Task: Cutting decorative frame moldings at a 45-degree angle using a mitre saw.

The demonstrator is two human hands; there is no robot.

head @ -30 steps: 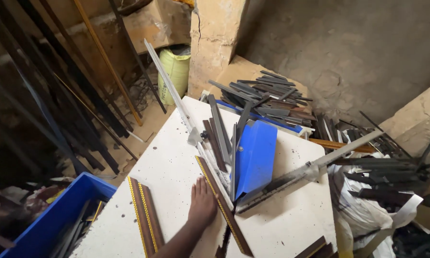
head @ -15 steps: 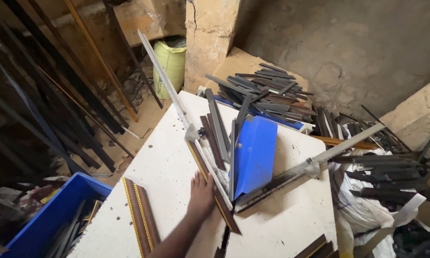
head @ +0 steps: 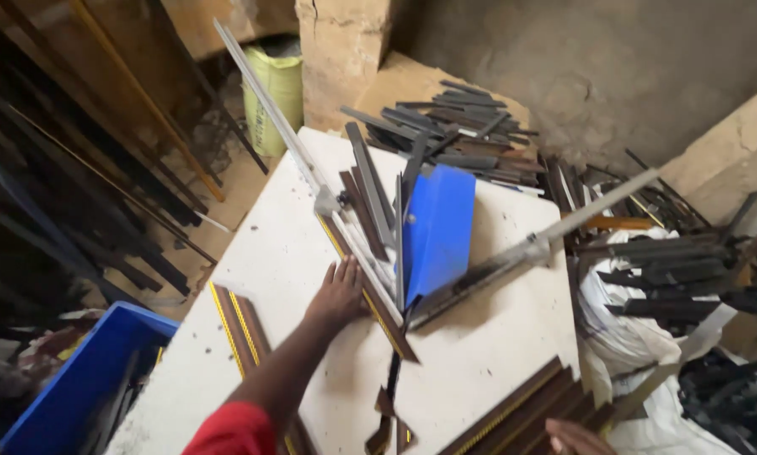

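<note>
- left hand (head: 342, 293) has slid up the bench (head: 269, 253), now flat and open, fingers against the brown strip (head: 366, 291) next to the blue guide (head: 439, 229)
- right hand (head: 576, 436) now peeks in bottom edge, can't tell its grip
- strips (head: 237, 324) near the wrist haven't budged

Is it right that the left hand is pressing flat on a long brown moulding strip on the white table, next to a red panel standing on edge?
Not quite: the panel is blue, not red. The head view shows the left hand flat against the long brown moulding strip on the white table, with the blue panel standing on edge beside it.
</note>
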